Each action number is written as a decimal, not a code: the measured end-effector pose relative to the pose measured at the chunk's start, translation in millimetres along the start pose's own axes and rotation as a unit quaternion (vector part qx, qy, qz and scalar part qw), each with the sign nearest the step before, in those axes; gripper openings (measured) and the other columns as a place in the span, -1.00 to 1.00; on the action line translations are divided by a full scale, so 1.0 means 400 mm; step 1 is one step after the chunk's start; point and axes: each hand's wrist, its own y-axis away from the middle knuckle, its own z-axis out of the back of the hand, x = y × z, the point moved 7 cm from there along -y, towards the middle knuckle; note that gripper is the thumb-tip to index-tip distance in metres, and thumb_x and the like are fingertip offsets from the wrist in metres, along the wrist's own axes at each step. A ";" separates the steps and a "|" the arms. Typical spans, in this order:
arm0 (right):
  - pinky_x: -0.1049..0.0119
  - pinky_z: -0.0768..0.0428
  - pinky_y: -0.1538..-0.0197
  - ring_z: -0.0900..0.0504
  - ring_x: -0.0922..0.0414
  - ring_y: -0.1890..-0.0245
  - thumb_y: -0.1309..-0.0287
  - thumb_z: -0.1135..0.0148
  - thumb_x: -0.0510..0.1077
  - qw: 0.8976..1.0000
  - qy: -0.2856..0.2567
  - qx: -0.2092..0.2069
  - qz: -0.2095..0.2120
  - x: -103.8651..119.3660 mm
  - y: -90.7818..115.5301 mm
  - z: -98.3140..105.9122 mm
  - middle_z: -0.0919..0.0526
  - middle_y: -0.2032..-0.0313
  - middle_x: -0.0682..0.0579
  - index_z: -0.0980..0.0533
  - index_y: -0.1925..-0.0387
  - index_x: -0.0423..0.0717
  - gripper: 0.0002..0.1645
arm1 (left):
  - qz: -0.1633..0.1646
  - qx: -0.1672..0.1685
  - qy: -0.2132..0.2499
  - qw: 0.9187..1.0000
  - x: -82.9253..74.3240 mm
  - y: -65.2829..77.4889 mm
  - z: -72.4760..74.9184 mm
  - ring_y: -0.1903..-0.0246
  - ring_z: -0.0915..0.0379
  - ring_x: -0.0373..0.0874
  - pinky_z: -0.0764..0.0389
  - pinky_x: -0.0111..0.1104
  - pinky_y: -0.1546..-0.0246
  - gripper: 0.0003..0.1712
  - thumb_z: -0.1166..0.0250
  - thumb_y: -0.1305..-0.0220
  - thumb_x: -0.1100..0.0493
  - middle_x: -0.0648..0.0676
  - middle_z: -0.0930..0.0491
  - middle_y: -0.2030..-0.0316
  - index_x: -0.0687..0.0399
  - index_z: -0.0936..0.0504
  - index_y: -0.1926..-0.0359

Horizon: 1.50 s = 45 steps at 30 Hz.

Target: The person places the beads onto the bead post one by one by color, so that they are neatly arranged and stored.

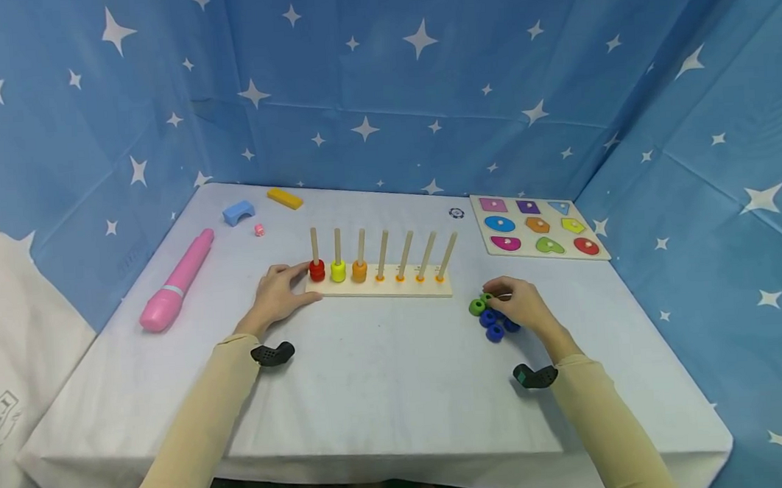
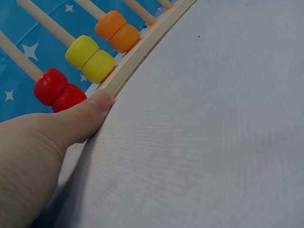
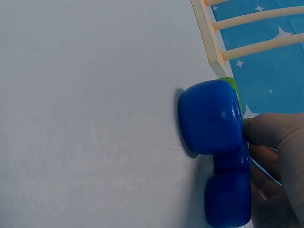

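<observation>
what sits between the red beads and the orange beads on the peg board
Two yellow beads, stacked on their own peg, sit between the red beads and orange beads; the left wrist view shows it clearly.

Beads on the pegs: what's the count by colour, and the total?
Red beads: 2
Yellow beads: 2
Orange beads: 2
Total: 6
</observation>
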 end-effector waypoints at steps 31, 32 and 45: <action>0.30 -0.56 0.02 -0.64 0.08 0.14 -0.20 -0.22 -0.22 0.970 -0.061 -0.154 0.176 0.438 -0.228 0.032 -0.65 0.16 -0.10 -0.55 0.06 -0.30 -0.70 | -0.011 -0.007 -0.003 1.000 0.006 -0.007 0.000 -0.27 -0.01 0.23 -0.12 0.15 -0.19 -0.06 -0.39 -0.01 -0.24 0.27 -0.25 -0.25 -0.09 -0.27 -0.39; 0.31 -0.56 0.02 -0.64 0.09 0.15 -0.20 -0.22 -0.22 0.971 -0.058 -0.148 0.181 0.445 -0.231 0.019 -0.66 0.16 -0.10 -0.55 0.05 -0.30 -0.69 | -0.010 -0.007 -0.004 1.000 0.006 -0.007 -0.001 -0.27 -0.01 0.22 -0.12 0.15 -0.19 -0.06 -0.40 -0.01 -0.24 0.27 -0.25 -0.25 -0.09 -0.27 -0.38; 0.12 -0.57 0.03 -0.65 0.05 0.14 -0.20 -0.24 -0.18 0.976 -0.015 -0.090 0.197 0.511 -0.252 -0.068 -0.68 0.17 -0.07 -0.58 0.06 -0.23 -0.71 | -0.008 -0.007 -0.001 1.000 0.008 -0.006 0.001 -0.28 0.00 0.21 -0.12 0.16 -0.20 -0.07 -0.39 -0.02 -0.24 0.26 -0.27 -0.25 -0.08 -0.29 -0.38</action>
